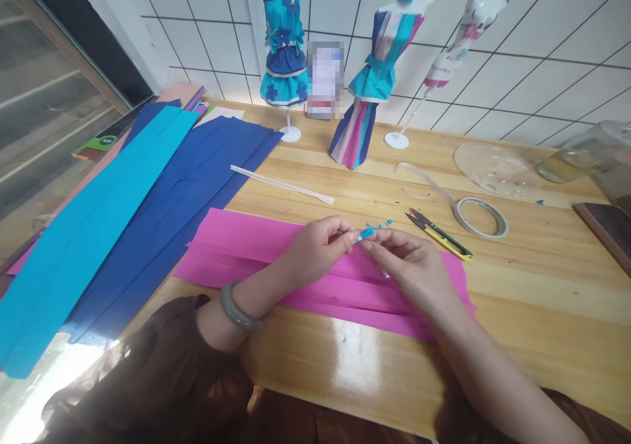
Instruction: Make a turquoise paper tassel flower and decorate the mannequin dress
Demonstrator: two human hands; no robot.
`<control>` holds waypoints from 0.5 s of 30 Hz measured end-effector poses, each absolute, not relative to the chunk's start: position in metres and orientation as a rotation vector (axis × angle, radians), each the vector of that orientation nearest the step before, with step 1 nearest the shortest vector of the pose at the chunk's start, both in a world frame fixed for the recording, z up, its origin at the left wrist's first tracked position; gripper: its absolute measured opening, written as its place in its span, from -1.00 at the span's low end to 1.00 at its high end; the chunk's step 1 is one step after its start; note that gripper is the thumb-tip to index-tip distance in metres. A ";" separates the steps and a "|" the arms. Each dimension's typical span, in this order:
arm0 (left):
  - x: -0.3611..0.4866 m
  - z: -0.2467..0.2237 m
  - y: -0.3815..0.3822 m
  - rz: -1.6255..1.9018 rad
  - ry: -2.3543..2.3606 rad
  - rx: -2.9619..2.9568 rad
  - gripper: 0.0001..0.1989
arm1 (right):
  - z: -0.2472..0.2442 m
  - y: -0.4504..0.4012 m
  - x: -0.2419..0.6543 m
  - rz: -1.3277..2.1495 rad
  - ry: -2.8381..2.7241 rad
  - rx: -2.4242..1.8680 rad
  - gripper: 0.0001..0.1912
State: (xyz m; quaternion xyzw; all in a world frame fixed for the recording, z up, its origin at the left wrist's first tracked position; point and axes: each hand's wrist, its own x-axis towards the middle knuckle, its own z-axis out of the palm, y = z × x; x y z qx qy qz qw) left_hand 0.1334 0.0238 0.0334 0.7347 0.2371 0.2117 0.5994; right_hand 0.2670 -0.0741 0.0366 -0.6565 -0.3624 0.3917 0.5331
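Between my fingertips is a small blue paper piece [365, 234] with a bit of white at its edge. My left hand [323, 247] pinches it from the left, thumb against fingers. My right hand [401, 257] pinches its right side, and a small white strip end shows just below those fingers. Both hands are over a long pink crepe paper sheet [315, 299] lying on the wooden table. Small blue scraps [389, 223] lie just beyond my fingertips. Yellow-handled thread snips [441, 235] rest to the right of my right hand.
A tape roll [480, 218] and a clear plastic dish [493, 168] are at right. Dressed mannequins [284, 50] and a phone [325, 79] stand along the tiled wall. Dark blue paper [197, 168] and light blue paper [98, 234] cover the left side. A white strip [283, 184] lies behind the pink sheet.
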 end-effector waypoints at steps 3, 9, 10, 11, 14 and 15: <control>0.134 0.030 0.025 0.451 0.547 1.629 -0.79 | 0.038 -0.074 0.267 0.915 -0.896 -1.589 -0.83; 0.135 0.027 0.031 0.338 0.454 1.379 -0.76 | 0.040 -0.075 0.268 0.885 -0.930 -1.571 -0.87; 0.135 0.027 0.032 0.311 0.435 1.324 -0.76 | 0.040 -0.075 0.268 0.892 -0.922 -1.558 -0.87; 0.135 0.028 0.032 0.279 0.417 1.262 -0.76 | 0.041 -0.074 0.268 0.910 -0.913 -1.539 -0.87; 0.133 0.031 0.033 0.162 0.356 1.053 -0.77 | 0.041 -0.074 0.268 0.991 -0.893 -1.429 -0.89; 0.132 0.031 0.033 0.122 0.334 0.989 -0.77 | 0.042 -0.074 0.268 1.024 -0.895 -1.384 -0.89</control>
